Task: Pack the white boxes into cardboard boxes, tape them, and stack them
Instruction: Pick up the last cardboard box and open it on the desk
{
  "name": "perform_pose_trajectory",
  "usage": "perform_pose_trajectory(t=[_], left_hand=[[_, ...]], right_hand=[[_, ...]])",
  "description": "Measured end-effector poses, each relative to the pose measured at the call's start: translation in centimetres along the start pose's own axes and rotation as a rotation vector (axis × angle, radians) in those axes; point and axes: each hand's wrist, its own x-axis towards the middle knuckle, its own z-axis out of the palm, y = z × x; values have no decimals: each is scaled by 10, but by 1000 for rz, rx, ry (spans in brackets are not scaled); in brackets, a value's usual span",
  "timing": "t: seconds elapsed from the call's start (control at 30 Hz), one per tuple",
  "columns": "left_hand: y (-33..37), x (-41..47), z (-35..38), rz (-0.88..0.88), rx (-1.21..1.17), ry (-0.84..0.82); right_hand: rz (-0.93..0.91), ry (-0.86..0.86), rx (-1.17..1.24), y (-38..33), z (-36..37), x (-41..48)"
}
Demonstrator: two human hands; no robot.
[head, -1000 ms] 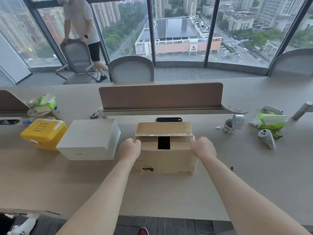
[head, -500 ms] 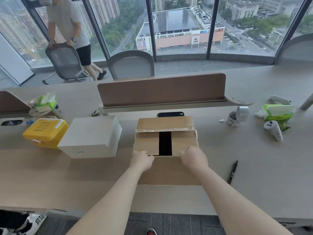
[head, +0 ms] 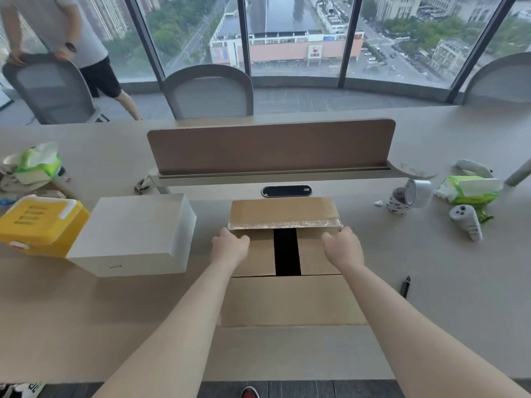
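Resting on top of cardboard box (head: pixel 287 300): left hand (head: pixel 230 246) and right hand (head: pixel 342 246), fingers curled at the taped edge of far flap (head: pixel 283 209), one at each end. Pinching or merely touching: cannot tell. Dark gap in box top between the hands. White box (head: pixel 135 234) just left of left hand, outside the carton. Tape rolls (head: pixel 411 196) well right of right hand; pen (head: pixel 405 286) beside right forearm.

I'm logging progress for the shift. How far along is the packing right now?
Done: on the carton the two inner flaps are folded in, a dark gap between them; contents hidden. In hand: left hand and right hand are at the taped edge of the far flap. Left: near flap lies open, one white box sits unpacked beside it, tape rolls lie aside, nothing is stacked.
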Motion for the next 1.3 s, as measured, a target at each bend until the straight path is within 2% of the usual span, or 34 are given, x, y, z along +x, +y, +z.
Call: perform_pose_trajectory(t=[0.3, 0.5, 0.7, 0.9, 1.07, 1.3], left_hand=[[16, 42, -18, 92, -102, -26], [46, 58, -40, 162, -309, 60], [74, 74, -47, 229, -435, 75], [81, 93, -23, 253, -308, -16], [78, 112, 3, 291, -23, -47], [68, 121, 22, 264, 182, -104]], right_hand=[[94, 122, 187, -27, 4, 18], [-62, 231, 211, -57, -13, 25], [-184, 136, 162, -92, -8, 48], [-291, -8, -10, -100, 12, 83], [-409, -89, -228, -98, 33, 114], [-388, -146, -373, -87, 57, 131]])
